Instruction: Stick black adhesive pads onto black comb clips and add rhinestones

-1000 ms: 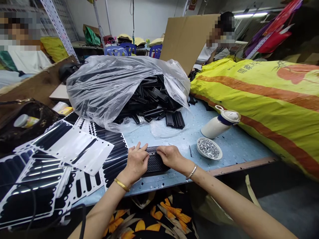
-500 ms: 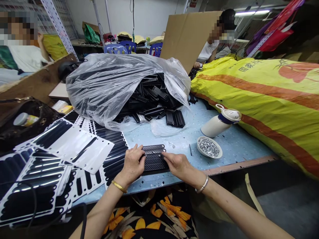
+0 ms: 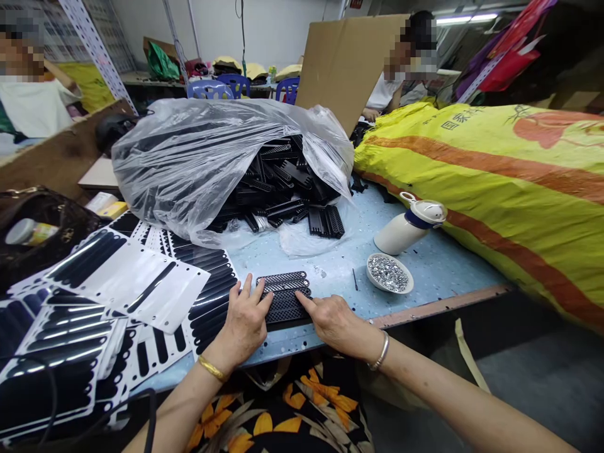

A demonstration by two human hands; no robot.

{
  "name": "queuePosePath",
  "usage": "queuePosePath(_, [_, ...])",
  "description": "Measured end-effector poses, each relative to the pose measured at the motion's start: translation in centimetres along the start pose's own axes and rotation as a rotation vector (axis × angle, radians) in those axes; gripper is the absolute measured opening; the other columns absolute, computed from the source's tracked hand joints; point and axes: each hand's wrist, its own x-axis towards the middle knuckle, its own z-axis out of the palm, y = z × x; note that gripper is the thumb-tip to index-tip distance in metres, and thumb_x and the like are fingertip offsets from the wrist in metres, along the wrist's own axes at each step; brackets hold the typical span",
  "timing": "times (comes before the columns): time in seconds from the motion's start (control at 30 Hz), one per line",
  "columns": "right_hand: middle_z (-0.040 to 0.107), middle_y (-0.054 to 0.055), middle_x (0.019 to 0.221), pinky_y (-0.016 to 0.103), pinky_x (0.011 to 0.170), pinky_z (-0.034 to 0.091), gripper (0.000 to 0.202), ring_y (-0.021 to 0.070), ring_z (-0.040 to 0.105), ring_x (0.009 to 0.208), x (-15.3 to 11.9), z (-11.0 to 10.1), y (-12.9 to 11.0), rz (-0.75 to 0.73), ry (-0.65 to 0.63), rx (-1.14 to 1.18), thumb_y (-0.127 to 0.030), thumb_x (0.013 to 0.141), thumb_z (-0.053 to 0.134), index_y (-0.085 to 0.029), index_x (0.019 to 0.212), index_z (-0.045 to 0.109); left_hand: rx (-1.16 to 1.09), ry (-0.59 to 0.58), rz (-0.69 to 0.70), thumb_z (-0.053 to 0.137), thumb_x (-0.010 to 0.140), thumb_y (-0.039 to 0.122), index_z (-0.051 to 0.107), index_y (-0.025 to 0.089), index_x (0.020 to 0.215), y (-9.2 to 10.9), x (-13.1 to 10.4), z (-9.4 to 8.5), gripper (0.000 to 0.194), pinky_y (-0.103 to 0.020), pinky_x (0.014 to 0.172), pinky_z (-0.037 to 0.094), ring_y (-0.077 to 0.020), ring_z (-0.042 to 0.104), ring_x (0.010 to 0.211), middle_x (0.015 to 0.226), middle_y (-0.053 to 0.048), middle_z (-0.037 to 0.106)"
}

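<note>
Black strips: in the head view, the black strips (image 3: 285,306) lie side by side on the blue table (image 3: 337,286), close to its front edge and between the two hands.
Left hand: the left hand (image 3: 246,319) has its fingers spread apart, and the fingertips rest on the left end of the strips.
Right hand: the right hand (image 3: 336,321) stretches the index finger, whose tip touches the right end of the strips. The other fingers are bent under; whether they are closed, I cannot tell.
Bowl: the white bowl (image 3: 401,292), with small shiny pieces (image 3: 387,272) inside, stands to the right of the strips. A thin dark stick (image 3: 355,279) lies just beside it.
Bottle: the white bottle (image 3: 395,235) is behind the bowl, near the yellow sack (image 3: 495,154).
Plastic bag: behind the strips, the clear plastic bag (image 3: 165,170) is open at the front and shows many black pieces (image 3: 287,176).
Sheets: white sheets (image 3: 117,274) with black shapes lie overlapping at the left.
</note>
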Motion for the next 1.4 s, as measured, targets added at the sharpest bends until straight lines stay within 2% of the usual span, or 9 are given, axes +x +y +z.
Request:
queuePosePath(0.17, [0.068, 0.009, 0.078, 0.030, 0.058, 0.036, 0.062, 0.0181, 0.060, 0.062, -0.5, 0.3, 0.4, 0.011, -0.018, -0.057, -0.002, 0.076, 0.046, -0.001, 0.138, 0.046, 0.007, -0.005, 0.014, 0.049, 0.072, 0.001, 0.068, 0.015, 0.116, -0.3, 0.0, 0.0, 0.050, -0.060, 0.098, 0.041, -0.0436, 0.048, 0.129, 0.130, -0.020, 0.062])
queuePosePath(0.37, [0.069, 0.009, 0.075, 0.028, 0.058, 0.038, 0.063, 0.0171, 0.060, 0.061, -1.4, 0.9, 1.3, 0.058, -0.017, -0.028, 0.001, 0.073, 0.042, -0.002, 0.136, 0.049, -0.024, -0.003, 0.017, 0.048, 0.072, 0.000, 0.067, 0.015, 0.118, -0.5, -0.3, 0.8, 0.052, -0.059, 0.099, 0.041, -0.0410, 0.049, 0.130, 0.130, -0.019, 0.063])
queuePosePath(0.5, [0.071, 0.010, 0.077, 0.028, 0.060, 0.043, 0.053, 0.0177, 0.063, 0.063, -1.4, 1.5, 2.0, 0.066, 0.031, 0.074, -0.001, 0.082, 0.040, -0.004, 0.133, 0.052, -0.048, -0.002, 0.000, 0.048, 0.072, 0.000, 0.067, 0.016, 0.118, -0.5, -0.3, 0.9, 0.053, -0.060, 0.099, 0.040, -0.0396, 0.049, 0.130, 0.130, -0.018, 0.063])
queuePosePath(0.63, [0.072, 0.009, 0.078, 0.027, 0.064, 0.046, 0.044, 0.0172, 0.066, 0.066, -1.4, 2.6, 2.5, 0.113, 0.137, 0.175, -0.008, 0.091, 0.037, -0.007, 0.132, 0.052, -0.052, 0.003, 0.017, 0.048, 0.073, 0.000, 0.067, 0.015, 0.116, -0.5, -0.1, 0.7, 0.050, -0.060, 0.098, 0.041, -0.0404, 0.050, 0.129, 0.129, -0.017, 0.064])
queuePosePath(0.93, [0.067, 0.006, 0.067, 0.027, 0.054, 0.042, 0.056, 0.0164, 0.058, 0.055, -1.6, 2.9, 2.1, 0.048, 0.136, 0.094, -0.001, 0.082, 0.037, -0.003, 0.136, 0.047, -0.103, 0.038, -0.005, 0.048, 0.080, 0.001, 0.068, 0.017, 0.111, -0.6, 0.2, -0.1, 0.040, -0.057, 0.100, 0.041, -0.0365, 0.051, 0.130, 0.128, -0.015, 0.066])
queuePosePath(1.2, [0.064, 0.005, 0.064, 0.027, 0.053, 0.038, 0.054, 0.0161, 0.054, 0.053, -1.8, 3.4, 2.0, 0.045, 0.155, 0.000, -0.003, 0.082, 0.038, -0.002, 0.136, 0.048, -0.119, 0.047, -0.019, 0.048, 0.085, 0.006, 0.067, 0.017, 0.106, -0.9, 0.2, -0.3, 0.030, -0.054, 0.099, 0.042, -0.0362, 0.053, 0.128, 0.126, -0.012, 0.067])
queuePosePath(1.3, [0.063, 0.005, 0.063, 0.028, 0.051, 0.036, 0.055, 0.0164, 0.054, 0.052, -1.8, 3.5, 2.0, 0.036, 0.151, -0.022, -0.002, 0.081, 0.038, -0.001, 0.135, 0.048, -0.127, 0.062, -0.049, 0.047, 0.085, 0.006, 0.066, 0.016, 0.109, -1.1, 0.3, -0.4, 0.032, -0.053, 0.097, 0.043, -0.0362, 0.053, 0.127, 0.127, -0.012, 0.067])
queuePosePath(1.4, [0.065, 0.005, 0.064, 0.028, 0.052, 0.037, 0.056, 0.0166, 0.055, 0.053, -1.7, 3.3, 1.9, 0.036, 0.135, -0.033, -0.001, 0.081, 0.038, -0.001, 0.136, 0.048, -0.089, 0.018, -0.034, 0.048, 0.081, 0.004, 0.065, 0.015, 0.113, -1.2, 0.3, -0.6, 0.038, -0.056, 0.097, 0.042, -0.0398, 0.050, 0.130, 0.131, -0.013, 0.064])
